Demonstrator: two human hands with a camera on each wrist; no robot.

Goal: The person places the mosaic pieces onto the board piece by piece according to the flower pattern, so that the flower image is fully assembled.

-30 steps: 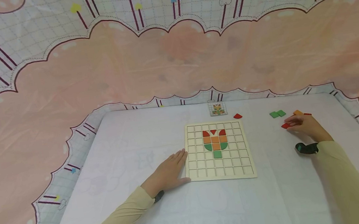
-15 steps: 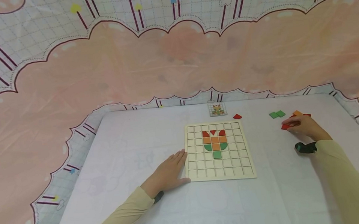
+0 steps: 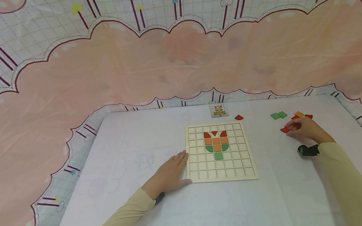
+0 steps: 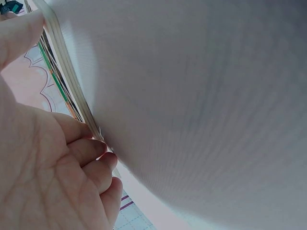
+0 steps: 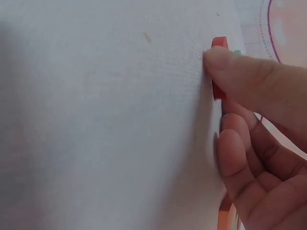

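A wooden grid board [image 3: 221, 172] lies mid-table with a tulip of red, orange and green tiles on it. My left hand [image 3: 169, 172] rests flat on the white cloth, fingers straight, fingertips against the board's left edge [image 4: 62, 52]. My right hand [image 3: 301, 128] is at the right of the table, curled fingers pinching a small red piece [image 3: 284, 130] that lies on the cloth. In the right wrist view the thumb [image 5: 240, 72] lies across that red piece [image 5: 219, 44].
Loose pieces lie past the right hand: two green tiles [image 3: 279, 115], an orange one [image 3: 299, 114] and a red one [image 3: 309, 116]. A red quarter-round [image 3: 238, 117] and a small picture card [image 3: 219, 110] sit behind the board. A pink patterned cloth hangs behind the table.
My right hand has drawn the red piece slightly nearer and leftward, away from the loose pile. The left hand and board have not moved.
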